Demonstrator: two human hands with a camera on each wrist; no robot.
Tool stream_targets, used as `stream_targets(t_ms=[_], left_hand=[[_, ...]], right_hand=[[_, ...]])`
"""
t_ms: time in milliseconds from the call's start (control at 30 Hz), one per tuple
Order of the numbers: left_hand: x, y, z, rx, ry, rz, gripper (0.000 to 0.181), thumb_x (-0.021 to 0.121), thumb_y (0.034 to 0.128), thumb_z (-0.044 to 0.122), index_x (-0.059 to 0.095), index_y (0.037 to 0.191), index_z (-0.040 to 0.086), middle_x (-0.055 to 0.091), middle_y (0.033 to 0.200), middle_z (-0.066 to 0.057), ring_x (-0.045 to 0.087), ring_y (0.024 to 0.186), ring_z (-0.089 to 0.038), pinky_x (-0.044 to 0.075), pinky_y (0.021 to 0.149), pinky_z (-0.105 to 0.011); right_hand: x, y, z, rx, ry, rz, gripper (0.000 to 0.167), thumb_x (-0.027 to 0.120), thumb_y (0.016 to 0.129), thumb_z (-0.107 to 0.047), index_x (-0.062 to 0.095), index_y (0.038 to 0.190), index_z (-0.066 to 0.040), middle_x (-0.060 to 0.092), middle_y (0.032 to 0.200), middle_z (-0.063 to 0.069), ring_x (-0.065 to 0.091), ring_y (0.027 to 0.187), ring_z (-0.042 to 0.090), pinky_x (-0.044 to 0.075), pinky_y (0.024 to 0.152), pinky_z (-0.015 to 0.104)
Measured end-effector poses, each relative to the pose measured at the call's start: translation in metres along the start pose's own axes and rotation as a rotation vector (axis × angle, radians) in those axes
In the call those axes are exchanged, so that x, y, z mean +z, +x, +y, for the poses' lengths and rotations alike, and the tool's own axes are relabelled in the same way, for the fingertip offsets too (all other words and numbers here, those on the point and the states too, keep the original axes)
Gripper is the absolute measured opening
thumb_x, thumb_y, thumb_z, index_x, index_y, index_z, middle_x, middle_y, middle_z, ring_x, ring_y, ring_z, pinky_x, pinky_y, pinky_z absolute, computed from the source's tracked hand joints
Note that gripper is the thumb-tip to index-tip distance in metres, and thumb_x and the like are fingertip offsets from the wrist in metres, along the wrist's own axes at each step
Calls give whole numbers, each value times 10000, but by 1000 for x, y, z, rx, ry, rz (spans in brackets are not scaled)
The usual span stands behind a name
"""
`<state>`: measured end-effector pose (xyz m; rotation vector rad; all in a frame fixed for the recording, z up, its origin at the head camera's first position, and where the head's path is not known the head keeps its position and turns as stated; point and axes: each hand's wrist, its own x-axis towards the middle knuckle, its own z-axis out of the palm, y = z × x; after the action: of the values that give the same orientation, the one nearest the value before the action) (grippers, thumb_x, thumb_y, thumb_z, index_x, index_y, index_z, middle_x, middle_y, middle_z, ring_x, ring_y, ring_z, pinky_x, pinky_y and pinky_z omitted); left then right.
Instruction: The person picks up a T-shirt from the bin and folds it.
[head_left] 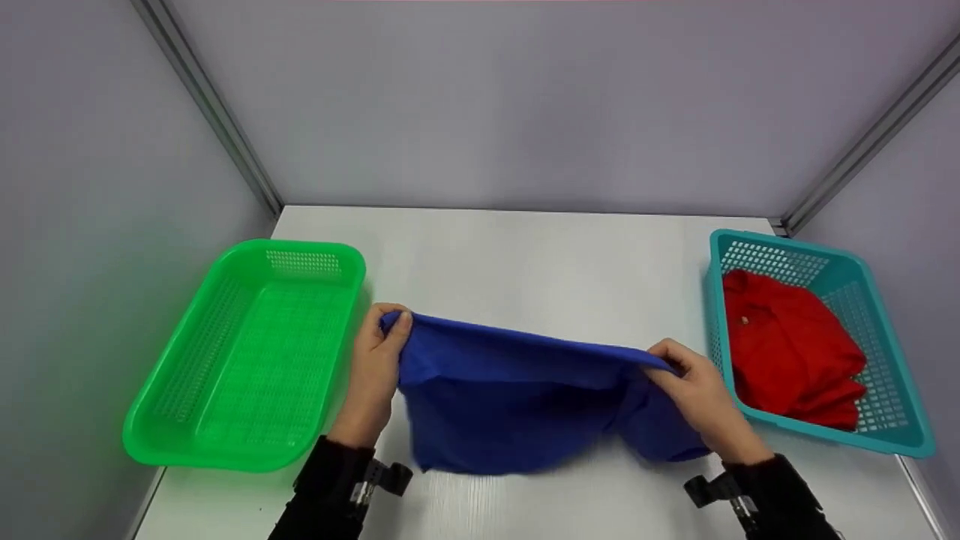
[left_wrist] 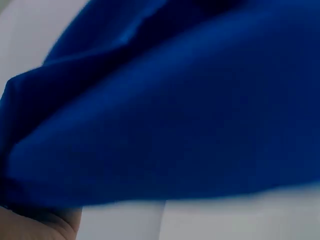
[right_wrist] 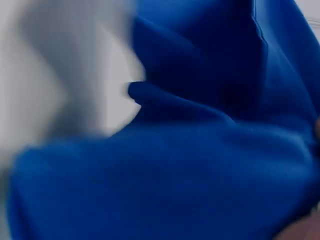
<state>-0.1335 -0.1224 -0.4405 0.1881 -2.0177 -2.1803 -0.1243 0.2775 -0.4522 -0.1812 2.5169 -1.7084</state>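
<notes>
Between the green basket [head_left: 262, 360] and teal basket [head_left: 817, 433] hangs the blue cloth [head_left: 517, 405], left hand [head_left: 379, 367] and right hand [head_left: 694, 386] pinching its upper edge toward either end, and I'd judge it light, limp and unbreakable, best held right there.

A plain blue fabric cloth [head_left: 517, 412] hangs in folds over the white counter [head_left: 525, 277], its upper edge drawn nearly straight.

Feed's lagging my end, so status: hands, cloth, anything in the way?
Left hand, right hand: both gripping blue cloth by its top edge. Cloth stretched between them, lower part drooping. No obstruction seen; green basket at left, teal basket at right.
</notes>
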Motion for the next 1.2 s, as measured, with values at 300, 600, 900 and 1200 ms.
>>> stream_targets(t_ms=[300, 600, 900, 1200], left_hand=[[-15, 16, -14, -119, 266, -8, 187, 550, 1050, 146, 614, 1137, -7, 622, 1186, -164, 562, 1128, -268, 413, 982, -376], [-20, 20, -59, 70, 809, -4, 340, 602, 996, 91, 574, 1323, 5, 533, 1224, -253, 526, 1084, -442, 436, 899, -533], [-30, -3, -106, 164, 1351, -380, 592, 731, 910, 74, 526, 1465, 89, 454, 1499, -214, 433, 1322, -522, 463, 959, -634], [-43, 3, -122, 248, 1452, -245, 394, 529, 968, -91, 603, 1343, 7, 547, 1324, -244, 575, 1060, -485, 565, 696, -549]], right_hand=[[-21, 32, -9, -141, -580, -197, 294, 764, 927, -206, 649, 1153, -56, 649, 817, 41, 615, 752, 209, 498, 698, 329], [12, 11, 52, -452, -878, -83, 335, 817, 873, -152, 651, 1154, -74, 594, 1039, 46, 580, 926, 208, 518, 766, 384], [29, -27, 99, -332, -1071, -480, 616, 852, 753, -535, 592, 1138, -130, 493, 1020, 29, 482, 917, 234, 451, 687, 445], [7, -19, 91, -490, -914, -150, 222, 764, 861, -65, 592, 880, -204, 526, 811, -120, 494, 717, 45, 449, 607, 284]])
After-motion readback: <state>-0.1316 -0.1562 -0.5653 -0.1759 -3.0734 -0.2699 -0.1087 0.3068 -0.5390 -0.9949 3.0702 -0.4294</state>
